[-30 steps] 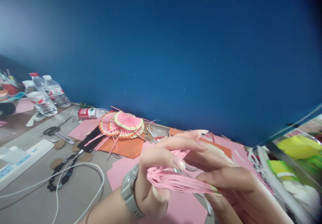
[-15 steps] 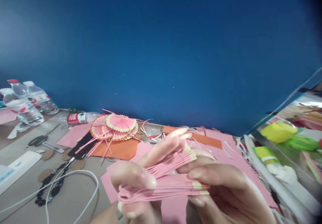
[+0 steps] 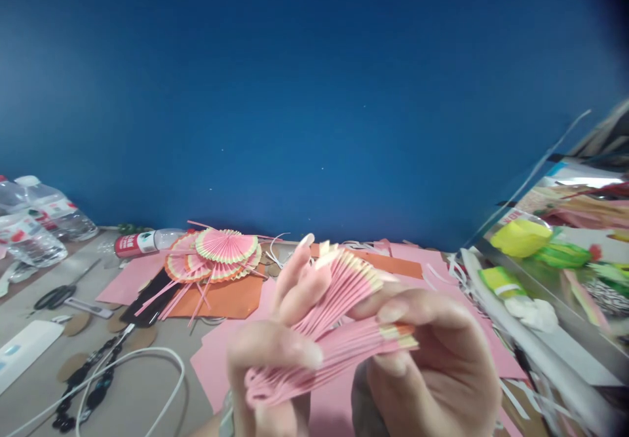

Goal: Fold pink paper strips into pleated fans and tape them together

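A pleated pink paper fan (image 3: 339, 355) with yellow and orange edging is held between both hands, folded into two bundles of pleats. My left hand (image 3: 275, 352) pinches the folded end with its thumb on top, its other fingers behind the upper bundle. My right hand (image 3: 432, 352) grips the yellow-tipped end of the lower bundle between thumb and fingers. The upper pleats spread toward the wall. Beyond my left hand lie several finished round pleated fans (image 3: 226, 253) with thin pink paper strips.
Pink sheets (image 3: 221, 358) and orange paper (image 3: 216, 298) cover the table. At left lie scissors (image 3: 54, 296), a phone (image 3: 150, 299), a beaded bracelet (image 3: 98, 384), a white cable (image 3: 167, 352) and water bottles (image 3: 54, 204). A clear bin (image 3: 555, 293) stands right; a blue wall (image 3: 314, 96) rises behind.
The upper pleats have fanned wider apart, and the lower bundle has tilted, its right end higher. My right hand still grips the edge. The view has turned slightly right.
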### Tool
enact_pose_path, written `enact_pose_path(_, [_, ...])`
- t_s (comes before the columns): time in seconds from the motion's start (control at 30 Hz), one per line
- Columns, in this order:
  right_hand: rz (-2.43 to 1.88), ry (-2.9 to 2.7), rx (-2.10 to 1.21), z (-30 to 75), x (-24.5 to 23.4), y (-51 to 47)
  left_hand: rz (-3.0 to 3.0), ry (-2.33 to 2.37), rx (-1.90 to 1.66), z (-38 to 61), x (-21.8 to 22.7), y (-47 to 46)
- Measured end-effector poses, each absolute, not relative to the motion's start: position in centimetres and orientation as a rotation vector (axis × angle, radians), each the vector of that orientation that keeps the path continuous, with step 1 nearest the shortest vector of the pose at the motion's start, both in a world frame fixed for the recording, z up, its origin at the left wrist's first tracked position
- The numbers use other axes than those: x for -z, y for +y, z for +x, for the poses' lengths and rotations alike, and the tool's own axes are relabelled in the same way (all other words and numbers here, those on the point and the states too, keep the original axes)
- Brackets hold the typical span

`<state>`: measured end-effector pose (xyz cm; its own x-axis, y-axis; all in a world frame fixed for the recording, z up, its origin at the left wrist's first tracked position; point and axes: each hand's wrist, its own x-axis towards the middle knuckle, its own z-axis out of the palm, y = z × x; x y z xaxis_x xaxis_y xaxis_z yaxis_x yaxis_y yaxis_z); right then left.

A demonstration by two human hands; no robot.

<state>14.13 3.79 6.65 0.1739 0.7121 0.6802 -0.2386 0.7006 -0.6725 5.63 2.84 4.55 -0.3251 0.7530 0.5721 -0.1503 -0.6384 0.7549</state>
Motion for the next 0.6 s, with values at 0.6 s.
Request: enact_pose_path(0.6, [-0.560,-2.078,-0.294,20.6,-8.8,6.4,1.206,0.812,-1.260,3.4,-7.4,4.5])
